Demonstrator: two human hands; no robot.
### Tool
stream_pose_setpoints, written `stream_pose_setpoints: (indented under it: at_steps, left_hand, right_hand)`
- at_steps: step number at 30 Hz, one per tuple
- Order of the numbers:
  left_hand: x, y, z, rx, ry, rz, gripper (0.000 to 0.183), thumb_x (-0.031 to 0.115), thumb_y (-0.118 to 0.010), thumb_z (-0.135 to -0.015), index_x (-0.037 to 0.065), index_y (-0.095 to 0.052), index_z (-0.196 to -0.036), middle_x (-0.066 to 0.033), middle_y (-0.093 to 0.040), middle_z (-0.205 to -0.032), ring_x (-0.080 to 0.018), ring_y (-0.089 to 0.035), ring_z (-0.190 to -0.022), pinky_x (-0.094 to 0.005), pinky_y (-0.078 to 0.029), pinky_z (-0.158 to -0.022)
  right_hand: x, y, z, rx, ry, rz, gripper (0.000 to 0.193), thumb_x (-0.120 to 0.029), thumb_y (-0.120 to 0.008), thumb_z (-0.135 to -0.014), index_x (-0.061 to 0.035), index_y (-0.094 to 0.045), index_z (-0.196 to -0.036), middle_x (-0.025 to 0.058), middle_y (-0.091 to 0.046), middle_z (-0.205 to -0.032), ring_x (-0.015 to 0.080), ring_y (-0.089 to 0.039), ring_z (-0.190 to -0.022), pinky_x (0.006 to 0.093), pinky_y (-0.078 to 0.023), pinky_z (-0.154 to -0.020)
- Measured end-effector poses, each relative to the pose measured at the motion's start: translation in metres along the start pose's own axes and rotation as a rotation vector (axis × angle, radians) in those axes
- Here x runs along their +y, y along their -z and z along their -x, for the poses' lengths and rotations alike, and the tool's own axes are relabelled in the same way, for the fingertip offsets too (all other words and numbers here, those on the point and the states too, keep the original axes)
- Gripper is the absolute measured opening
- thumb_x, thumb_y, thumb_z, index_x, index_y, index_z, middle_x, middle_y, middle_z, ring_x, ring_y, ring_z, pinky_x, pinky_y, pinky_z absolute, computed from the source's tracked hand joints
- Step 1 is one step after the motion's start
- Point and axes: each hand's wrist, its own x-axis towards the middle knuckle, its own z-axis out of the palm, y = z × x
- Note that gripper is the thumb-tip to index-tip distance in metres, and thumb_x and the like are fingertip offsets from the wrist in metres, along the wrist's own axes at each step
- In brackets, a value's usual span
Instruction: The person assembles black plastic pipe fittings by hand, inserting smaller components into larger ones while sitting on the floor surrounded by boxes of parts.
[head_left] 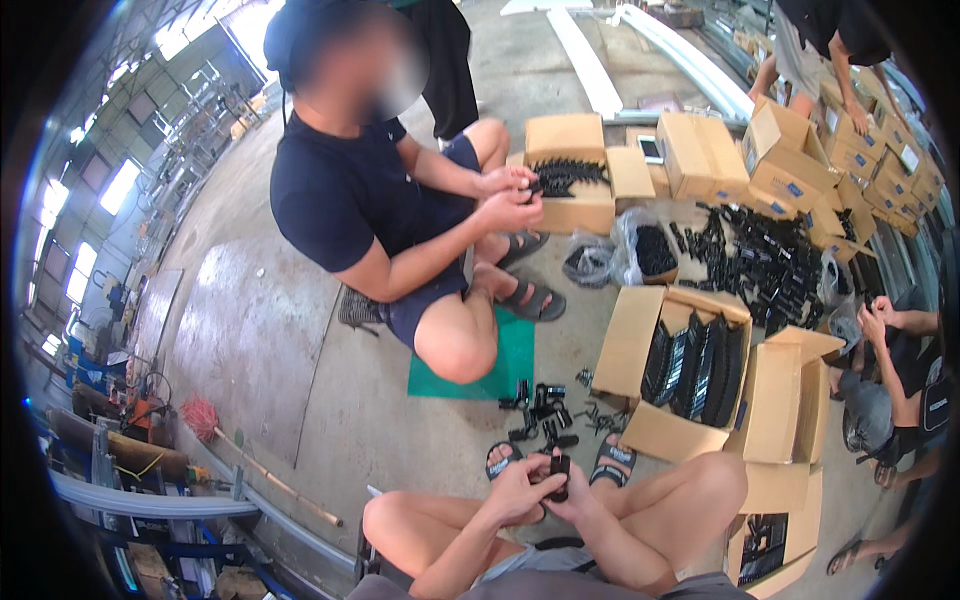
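Observation:
Low in the middle, over my lap, my left hand (pixel 522 492) and my right hand (pixel 572 502) meet around a small black plastic part (pixel 560 480). Fingers of both are closed on it, and they cover much of its lower portion. Just beyond my feet, several loose black cylindrical pieces (pixel 548 402) lie on the concrete floor. Small dark bits, perhaps screws or clips (pixel 603 416), are scattered to their right. Close by on the right, an open cardboard box (pixel 612 345) holds neat rows of black parts (pixel 690 365).
A co-worker (pixel 350 200) sits opposite at the left, handling a small black piece. Past them stands another open box (pixel 565 135). A big heap of black parts (pixel 770 255) covers the floor at right. Other people work along the right edge. A broom (pixel 280 480) lies at left.

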Motion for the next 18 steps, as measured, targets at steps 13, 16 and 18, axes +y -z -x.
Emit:
stream_pose_setpoints:
  at_steps: [13,16,18]
  left_hand:
    - [-0.014,0.033,0.007,0.025,-0.072,-0.297,0.038,0.031,-0.075,-0.085,0.001,-0.069,-0.108,-0.0102,-0.071,-0.094,-0.0196,-0.069,-0.086,-0.0332,-0.054,-0.077]
    - [-0.013,0.024,0.016,0.051,-0.256,-0.481,0.027,0.024,-0.073,-0.085,0.003,-0.069,-0.101,-0.0058,-0.064,-0.072,-0.0117,-0.058,-0.065,-0.0293,-0.047,-0.058]
    - [-0.033,0.023,0.008,0.034,-0.345,-0.557,0.031,0.025,-0.074,-0.081,0.005,-0.069,-0.104,-0.0088,-0.064,-0.070,-0.0126,-0.059,-0.063,-0.0317,-0.048,-0.058]
  right_hand:
    - [-0.021,-0.044,0.037,0.298,0.384,1.126,0.037,-0.039,-0.057,-0.099,-0.0042,-0.068,-0.101,0.0002,-0.061,-0.077,0.0099,-0.054,-0.069,0.0257,-0.042,-0.061]
    - [-0.017,-0.074,0.059,0.367,0.468,1.597,0.051,-0.049,-0.050,-0.099,-0.0018,-0.067,-0.092,0.0111,-0.068,-0.083,0.0247,-0.064,-0.082,0.0347,-0.050,-0.074]
    - [-0.014,-0.059,0.054,0.390,0.350,1.686,0.046,-0.049,-0.050,-0.098,-0.0045,-0.063,-0.103,0.0135,-0.069,-0.095,0.0283,-0.067,-0.090,0.0383,-0.052,-0.075]
